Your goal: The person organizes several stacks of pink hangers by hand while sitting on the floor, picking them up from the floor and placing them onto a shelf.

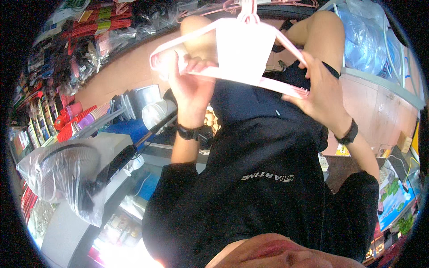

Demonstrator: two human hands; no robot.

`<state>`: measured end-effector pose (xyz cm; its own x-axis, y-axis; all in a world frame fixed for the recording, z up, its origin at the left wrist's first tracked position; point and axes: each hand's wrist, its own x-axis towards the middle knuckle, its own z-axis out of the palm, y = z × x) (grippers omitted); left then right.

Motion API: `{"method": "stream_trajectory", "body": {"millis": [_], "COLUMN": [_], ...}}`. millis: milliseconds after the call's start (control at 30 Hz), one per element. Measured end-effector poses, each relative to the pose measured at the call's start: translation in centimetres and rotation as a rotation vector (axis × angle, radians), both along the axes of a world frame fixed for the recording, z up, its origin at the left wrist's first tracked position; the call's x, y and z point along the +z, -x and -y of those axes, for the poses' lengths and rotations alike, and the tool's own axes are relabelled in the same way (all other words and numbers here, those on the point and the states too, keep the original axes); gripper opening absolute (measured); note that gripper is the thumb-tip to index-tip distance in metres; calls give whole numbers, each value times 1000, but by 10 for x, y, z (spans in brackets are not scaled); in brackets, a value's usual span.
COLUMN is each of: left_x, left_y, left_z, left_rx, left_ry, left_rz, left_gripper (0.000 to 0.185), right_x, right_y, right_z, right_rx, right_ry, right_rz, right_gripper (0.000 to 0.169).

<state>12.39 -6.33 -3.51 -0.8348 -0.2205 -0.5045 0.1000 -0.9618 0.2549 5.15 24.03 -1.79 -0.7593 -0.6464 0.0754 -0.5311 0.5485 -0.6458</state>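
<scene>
A bundle of pink plastic clothes hangers (197,35) is held in front of my knees, its hooks pointing away from me. A white card (244,50), washed out by glare, covers the middle of the bundle. My left hand (192,78) has its palm turned up and its fingers curled round the lower bar near the left end, with the thumb raised. At the other end, my right hand (320,88) grips the right corner between thumb and fingers. Both wrists carry dark bands.
Packaged goods (100,23) crowd the upper left. Stacked plastic cups (83,117) and a white bucket (157,112) stand at left, near a plastic-covered fan (70,167). Eggs (211,119) show beside my left wrist. Blue plastic-wrapped goods (363,47) sit at upper right.
</scene>
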Motion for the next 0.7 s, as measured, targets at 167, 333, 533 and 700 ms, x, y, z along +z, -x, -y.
{"method": "stream_trajectory", "body": {"millis": [167, 333, 533, 700], "left_x": [-15, -20, -16, -28], "left_y": [0, 1, 17, -1], "left_z": [9, 4, -4, 10], "left_rx": [54, 80, 320, 251], "left_ry": [19, -41, 312, 348], "left_rz": [-156, -243, 356, 185], "left_gripper": [40, 43, 26, 31], "right_x": [11, 3, -2, -4], "right_y": [-5, 1, -2, -5], "right_z": [10, 15, 12, 13], "right_rx": [-23, 1, 93, 106], "right_ry": [82, 57, 18, 28], "right_rz": [307, 149, 134, 87], "right_gripper": [81, 28, 27, 27]}}
